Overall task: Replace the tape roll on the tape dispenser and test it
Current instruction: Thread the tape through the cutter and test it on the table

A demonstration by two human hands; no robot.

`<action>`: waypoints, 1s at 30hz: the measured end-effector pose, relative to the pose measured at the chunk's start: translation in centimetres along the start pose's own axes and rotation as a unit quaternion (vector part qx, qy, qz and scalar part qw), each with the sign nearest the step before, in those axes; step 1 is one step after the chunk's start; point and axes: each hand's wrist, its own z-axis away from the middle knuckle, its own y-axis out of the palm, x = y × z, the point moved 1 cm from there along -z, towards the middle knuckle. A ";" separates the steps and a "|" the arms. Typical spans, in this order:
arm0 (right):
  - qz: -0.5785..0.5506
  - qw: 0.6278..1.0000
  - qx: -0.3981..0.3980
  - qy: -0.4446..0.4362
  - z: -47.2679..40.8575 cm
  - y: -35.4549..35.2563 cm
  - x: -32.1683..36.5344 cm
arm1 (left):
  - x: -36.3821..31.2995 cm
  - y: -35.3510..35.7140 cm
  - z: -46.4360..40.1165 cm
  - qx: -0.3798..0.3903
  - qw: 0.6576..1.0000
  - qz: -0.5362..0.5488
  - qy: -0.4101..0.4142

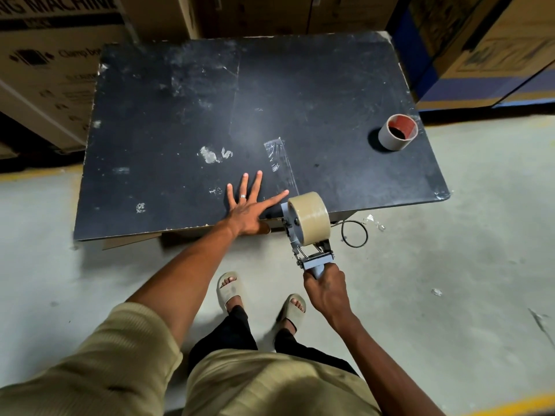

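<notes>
Left hand (244, 210) flat, fingers spread on scuffed black tabletop (168, 121), right hand (326, 291) grip curled round grey metal tape dispenser (303, 235) handle, mostly hidden, tan full tape roll (312, 219) mounted at near edge, clear tape strip (279, 162) faint on tabletop, empty cardboard core (398, 132) far right.

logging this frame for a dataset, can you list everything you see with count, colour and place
table: one, black and scuffed, centre
tape dispenser: one, grey, at the table's near edge
tape roll: one, tan, mounted on the dispenser
empty core: one, pale with a red inside, table's right side
clear tape strip: one, stuck on the table, running toward the dispenser
cardboard boxes: several, brown, behind the table
black cable: one, on the floor right of the dispenser
left hand: flat on the table, fingers spread, ring on
right hand: grips the dispenser handle
feet: two, in beige slides
</notes>
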 end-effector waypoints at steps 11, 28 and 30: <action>0.011 1.000 -0.004 0.004 0.5 0.2 0.7 | 0.3 0.7 -0.3 -0.023 1.000 -0.012 -0.002; 0.056 0.994 0.062 0.072 3.4 0.8 -6.4 | -0.1 0.1 0.0 0.008 1.000 -0.019 0.002; 0.039 0.996 0.055 0.059 2.9 0.5 -5.2 | -0.2 0.1 0.1 0.003 1.000 -0.023 -0.003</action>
